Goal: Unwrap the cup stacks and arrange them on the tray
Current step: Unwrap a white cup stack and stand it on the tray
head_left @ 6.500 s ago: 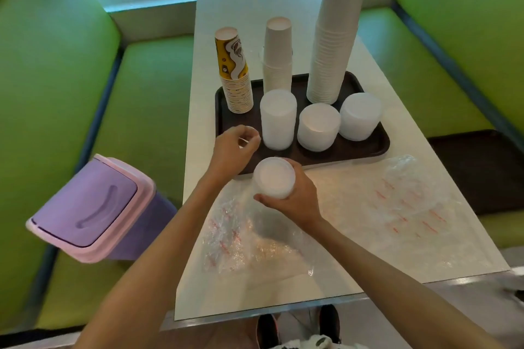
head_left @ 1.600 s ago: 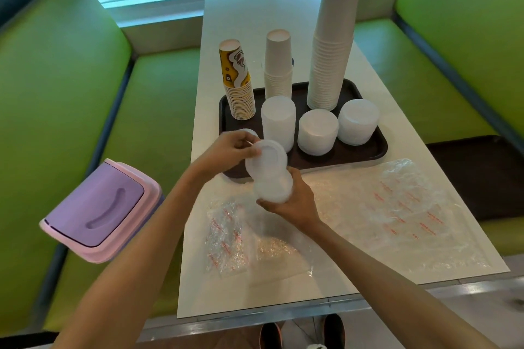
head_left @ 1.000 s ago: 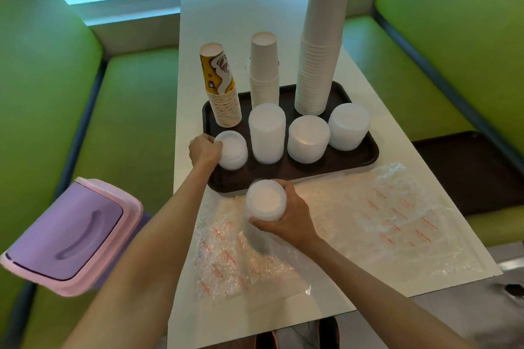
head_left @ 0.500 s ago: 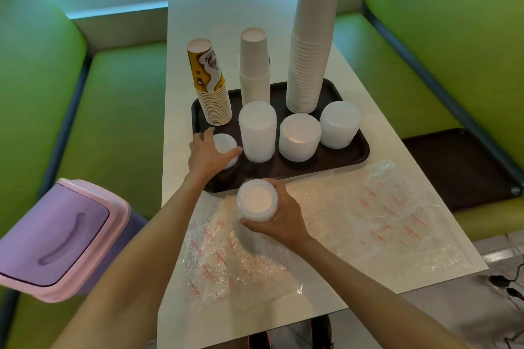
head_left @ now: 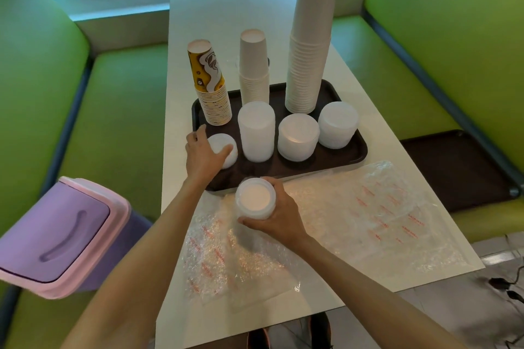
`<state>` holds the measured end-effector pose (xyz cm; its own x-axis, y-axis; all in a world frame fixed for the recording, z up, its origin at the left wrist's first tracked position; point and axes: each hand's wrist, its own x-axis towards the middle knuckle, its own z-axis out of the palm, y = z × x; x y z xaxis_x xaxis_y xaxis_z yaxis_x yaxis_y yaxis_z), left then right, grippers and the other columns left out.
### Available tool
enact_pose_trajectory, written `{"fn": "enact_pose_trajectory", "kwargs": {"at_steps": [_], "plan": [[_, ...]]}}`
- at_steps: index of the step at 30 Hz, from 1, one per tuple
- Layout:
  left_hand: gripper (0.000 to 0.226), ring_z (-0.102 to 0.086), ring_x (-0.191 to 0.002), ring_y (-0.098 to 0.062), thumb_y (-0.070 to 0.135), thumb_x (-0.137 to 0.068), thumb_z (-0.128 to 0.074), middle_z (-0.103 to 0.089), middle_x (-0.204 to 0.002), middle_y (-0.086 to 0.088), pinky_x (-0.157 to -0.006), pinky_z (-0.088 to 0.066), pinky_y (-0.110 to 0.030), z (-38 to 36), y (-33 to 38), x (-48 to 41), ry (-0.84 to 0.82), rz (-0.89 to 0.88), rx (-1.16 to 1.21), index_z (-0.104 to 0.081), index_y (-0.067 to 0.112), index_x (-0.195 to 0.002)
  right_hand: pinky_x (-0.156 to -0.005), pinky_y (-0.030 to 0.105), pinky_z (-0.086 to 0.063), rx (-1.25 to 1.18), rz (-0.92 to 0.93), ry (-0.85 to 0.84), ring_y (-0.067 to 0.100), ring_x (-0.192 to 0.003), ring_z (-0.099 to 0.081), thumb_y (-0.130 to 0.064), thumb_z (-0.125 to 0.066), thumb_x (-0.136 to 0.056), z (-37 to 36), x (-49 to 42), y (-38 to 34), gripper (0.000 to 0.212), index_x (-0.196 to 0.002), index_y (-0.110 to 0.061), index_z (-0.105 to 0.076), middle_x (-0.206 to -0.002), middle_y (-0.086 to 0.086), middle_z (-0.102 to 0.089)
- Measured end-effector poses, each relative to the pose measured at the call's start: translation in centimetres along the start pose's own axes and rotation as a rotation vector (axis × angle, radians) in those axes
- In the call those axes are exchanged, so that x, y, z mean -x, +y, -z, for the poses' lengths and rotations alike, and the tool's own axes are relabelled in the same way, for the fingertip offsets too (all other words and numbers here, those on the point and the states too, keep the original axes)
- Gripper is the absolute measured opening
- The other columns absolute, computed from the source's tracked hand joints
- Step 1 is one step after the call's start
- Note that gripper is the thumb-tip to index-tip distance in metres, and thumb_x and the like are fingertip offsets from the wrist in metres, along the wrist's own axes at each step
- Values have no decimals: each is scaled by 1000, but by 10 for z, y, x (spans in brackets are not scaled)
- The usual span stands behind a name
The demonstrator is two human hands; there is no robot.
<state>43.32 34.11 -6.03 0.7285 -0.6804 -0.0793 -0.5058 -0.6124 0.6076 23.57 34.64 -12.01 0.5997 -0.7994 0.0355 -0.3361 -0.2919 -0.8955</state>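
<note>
Left hand (head_left: 202,154) sits on the short white stack (head_left: 225,143) at the front-left corner of the tray (head_left: 334,163); thumb and fingers curl round its sides; stack stands upright on the tray, just beside three taller white stacks. Right hand (head_left: 279,217) grips the translucent stack (head_left: 255,201) from its right side, fingers wrapped round it; this stack is near the tray's near edge, above the plastic wrapper (head_left: 382,215) spread on the worktop (head_left: 215,22). Purple bin (head_left: 59,235) left of the worktop.
</note>
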Motion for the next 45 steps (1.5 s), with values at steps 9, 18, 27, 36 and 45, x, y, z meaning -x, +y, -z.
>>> {"fn": "enact_pose_trajectory", "kwargs": {"at_steps": [9,18,27,36,45], "plan": [[16,-58,-92,-21,31,-99,-46,-60,-94,-2,-83,-51,-39,10,4,82,-75,155,681,-56,18,-99,-96,-3,-16,-40,-16,-130,-7,-128,-23,-48,-90,-52,13,0,-10,126,-149,-30,-12,-145,-22,-21],[51,-42,-130,-21,43,-101,-32,-45,-141,-8,-111,-34,-42,9,21,138,-84,264,822,-39,12,-141,-101,24,-40,-28,19,25,8,-127,-43,-69,-80,-50,30,15,-13,120,-149,-27,-24,-143,-7,-45],[62,-47,-123,-18,58,-95,-25,-52,-135,-3,-102,-38,-32,-10,23,145,-169,320,863,-45,18,-138,-98,34,-48,13,-54,38,13,-119,-52,-61,-77,-60,14,16,-11,104,-146,-21,-33,-137,-2,-53],[68,-45,-119,-13,63,-92,-18,-47,-138,1,-97,-36,-28,-24,14,159,-194,354,892,-39,23,-142,-103,37,-46,70,-92,52,18,-121,-52,-40,-85,-67,-1,23,2,87,-140,-18,-43,-135,0,-55],[57,-46,-118,-18,52,-97,-33,-46,-133,1,-97,-41,-32,-24,3,150,-245,333,771,-36,16,-141,-101,32,-41,110,-48,-7,19,-128,-42,-49,-88,-56,6,19,0,110,-144,-17,-31,-142,4,-40]]}}
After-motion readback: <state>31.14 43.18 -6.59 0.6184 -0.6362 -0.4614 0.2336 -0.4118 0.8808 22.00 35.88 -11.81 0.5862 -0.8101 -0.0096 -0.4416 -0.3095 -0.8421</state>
